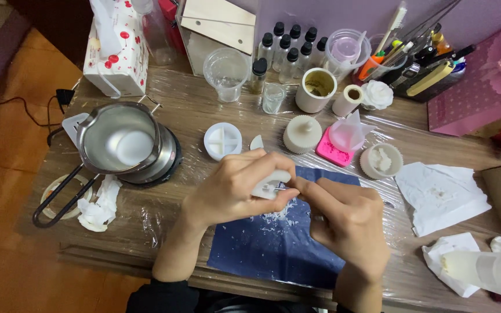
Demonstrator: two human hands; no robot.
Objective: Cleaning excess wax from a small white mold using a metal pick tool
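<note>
Now the white wax piece [269,186] sits pinched between left-hand fingers [262,165].

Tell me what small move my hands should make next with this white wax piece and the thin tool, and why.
Probably keep scraping gently at the same edge. Your left hand grips the small white piece, and your right hand holds the thin metal tool against it. White shavings already lie on the blue sheet below, so the flakes are being caught there.
</note>
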